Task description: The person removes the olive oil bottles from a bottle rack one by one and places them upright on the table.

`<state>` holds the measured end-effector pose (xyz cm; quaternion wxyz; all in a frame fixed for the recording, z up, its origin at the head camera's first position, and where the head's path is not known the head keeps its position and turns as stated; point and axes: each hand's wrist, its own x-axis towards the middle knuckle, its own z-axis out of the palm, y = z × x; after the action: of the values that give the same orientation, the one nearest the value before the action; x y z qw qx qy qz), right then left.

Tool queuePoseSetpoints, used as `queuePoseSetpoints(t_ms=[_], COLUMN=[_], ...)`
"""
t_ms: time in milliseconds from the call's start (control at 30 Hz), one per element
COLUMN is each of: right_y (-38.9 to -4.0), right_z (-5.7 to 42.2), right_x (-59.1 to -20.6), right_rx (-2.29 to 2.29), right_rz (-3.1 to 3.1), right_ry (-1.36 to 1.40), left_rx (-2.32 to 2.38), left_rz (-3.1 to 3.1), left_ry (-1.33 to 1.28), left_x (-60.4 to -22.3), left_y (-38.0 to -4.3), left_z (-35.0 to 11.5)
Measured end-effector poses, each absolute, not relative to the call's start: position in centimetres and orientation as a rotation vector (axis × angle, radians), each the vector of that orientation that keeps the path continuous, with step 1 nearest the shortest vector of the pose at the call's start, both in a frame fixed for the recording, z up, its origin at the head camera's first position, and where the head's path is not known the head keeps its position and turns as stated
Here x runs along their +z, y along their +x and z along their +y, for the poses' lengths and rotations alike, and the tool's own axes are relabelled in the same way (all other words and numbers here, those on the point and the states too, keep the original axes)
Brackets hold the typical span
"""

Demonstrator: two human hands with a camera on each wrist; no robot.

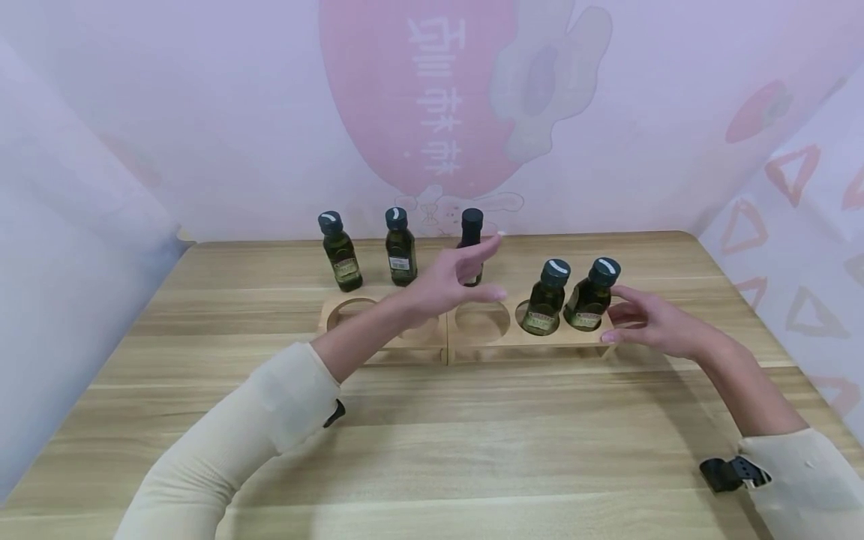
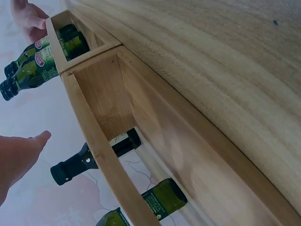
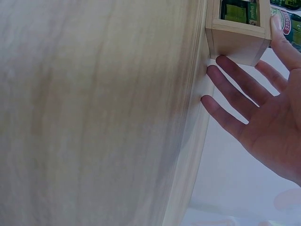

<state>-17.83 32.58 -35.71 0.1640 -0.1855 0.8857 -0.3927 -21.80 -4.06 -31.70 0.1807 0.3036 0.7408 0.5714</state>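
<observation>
My left hand point(image 1: 459, 277) reaches over the wooden rack point(image 1: 513, 337), thumb and index finger spread apart. Behind it stands a slim dark bottle with a black cap point(image 1: 472, 217), partly hidden by the fingers; the left wrist view shows a gap between them. My right hand point(image 1: 651, 322) is at the rack's right end, fingers loosely spread; in the right wrist view its thumb point(image 3: 281, 40) lies along the rack's top edge. Beside that hand, two green oil bottles, one point(image 1: 543, 300) left of the other point(image 1: 589, 300), stand in round holes.
Two more green bottles, one point(image 1: 340, 255) at the far left and another point(image 1: 401, 251) to its right, stand on the table point(image 1: 472, 450) behind the rack. A pale printed curtain point(image 1: 236, 112) rises at the table's back edge.
</observation>
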Motion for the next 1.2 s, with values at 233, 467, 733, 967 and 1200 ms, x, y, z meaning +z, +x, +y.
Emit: queuePoseSetpoints(t_ms=[233, 467, 733, 967, 1200], right_y=[-17.8, -17.8, -17.8, -17.9, -18.0], right_z=[32.6, 32.5, 32.6, 32.7, 32.7], right_x=[-35.8, -35.7, -35.8, -35.9, -35.9], right_rx=[-1.113, -1.102, -1.106, -1.119, -1.111], right_rz=[2.527, 2.535, 2.534, 2.529, 2.528], right_ry=[-0.531, -0.532, -0.531, -0.547, -0.537], left_rx=[1.605, 1.597, 1.621, 1.602, 1.577], left_rz=[2.058, 2.079, 2.041, 2.043, 2.088], left_ry=[0.879, 0.854, 0.876, 0.893, 0.884], left_x=[-32.2, -32.8, -33.1, -33.5, -33.8], left_y=[-21.6, -21.5, -21.4, -21.5, -21.5], left_z=[-3.3, -2.3, -1.3, -0.2, 0.8])
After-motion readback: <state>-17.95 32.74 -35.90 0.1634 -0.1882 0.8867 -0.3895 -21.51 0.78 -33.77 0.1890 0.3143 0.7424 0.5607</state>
